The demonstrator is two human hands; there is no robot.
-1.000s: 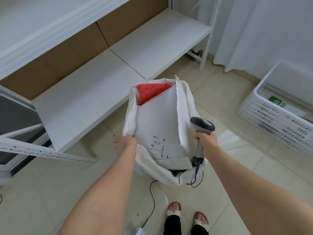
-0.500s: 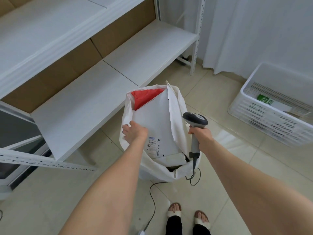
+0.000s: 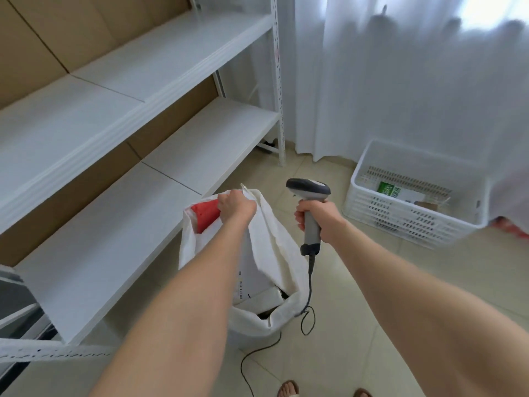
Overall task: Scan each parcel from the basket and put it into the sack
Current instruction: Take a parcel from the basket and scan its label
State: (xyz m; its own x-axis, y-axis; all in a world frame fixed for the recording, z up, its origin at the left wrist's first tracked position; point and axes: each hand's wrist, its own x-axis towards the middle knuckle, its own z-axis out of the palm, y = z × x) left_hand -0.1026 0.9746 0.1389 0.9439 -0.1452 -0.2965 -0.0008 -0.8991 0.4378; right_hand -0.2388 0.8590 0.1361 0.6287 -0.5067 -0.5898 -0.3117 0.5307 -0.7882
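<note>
Two hands are busy: the left hand [image 3: 236,207] clutches the far rim of the sack [image 3: 275,239], just beside a red parcel [image 3: 203,216] inside; the right hand [image 3: 317,215] grasps the scanner [image 3: 309,190] just right of it. The left forearm hides most of a white parcel [image 3: 252,279]; what lies in the basket [image 3: 400,222], far right, is blurred.

Shelf unit: a white metal shelf unit [image 3: 160,61] with flat white boards; two levels are visible.
Backing: brown cardboard panels [image 3: 43,38] close the space behind the boards of the shelf unit.
Post: a white perforated upright [image 3: 279,110] at the right end of the shelf unit.
Floor: pale beige glossy tiles [image 3: 329,362] with thin joints, in front of the shelf unit.
Curtain: a thin white curtain [image 3: 400,81] hangs right of the shelf unit, down to the floor.
Light: daylight comes through the curtain, brightest at its top, far from the shelf unit.
</note>
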